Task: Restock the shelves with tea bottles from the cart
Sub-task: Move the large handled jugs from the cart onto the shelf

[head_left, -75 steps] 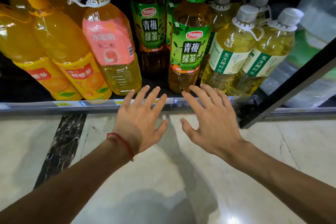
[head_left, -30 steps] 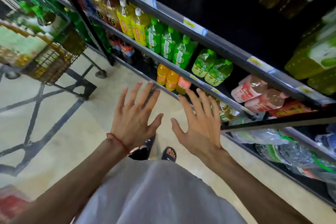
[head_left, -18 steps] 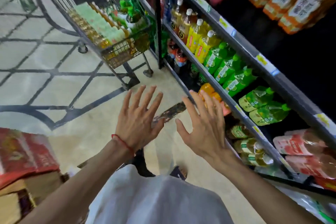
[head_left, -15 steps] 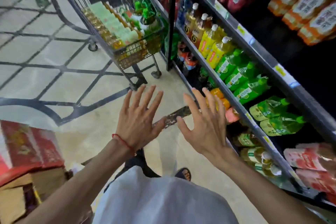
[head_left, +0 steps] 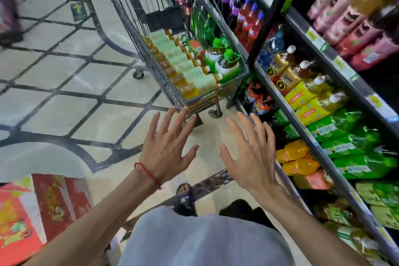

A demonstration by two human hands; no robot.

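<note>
With left hand (head_left: 166, 153) and right hand (head_left: 250, 157) spread and empty, a hasty reach into the wire cart (head_left: 216, 98) risks toppling stacked tea bottles (head_left: 194, 81).

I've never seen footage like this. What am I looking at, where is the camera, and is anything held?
No machine here: a person wears a wide-angle camera on the head, looking down at their own bare hands. The left hand, with a red string bracelet, and the right hand are spread open, holding nothing. Ahead stands a grey wire shopping cart loaded with amber tea bottles with pale green labels. On the right run dark store shelves full of drinks.
</note>
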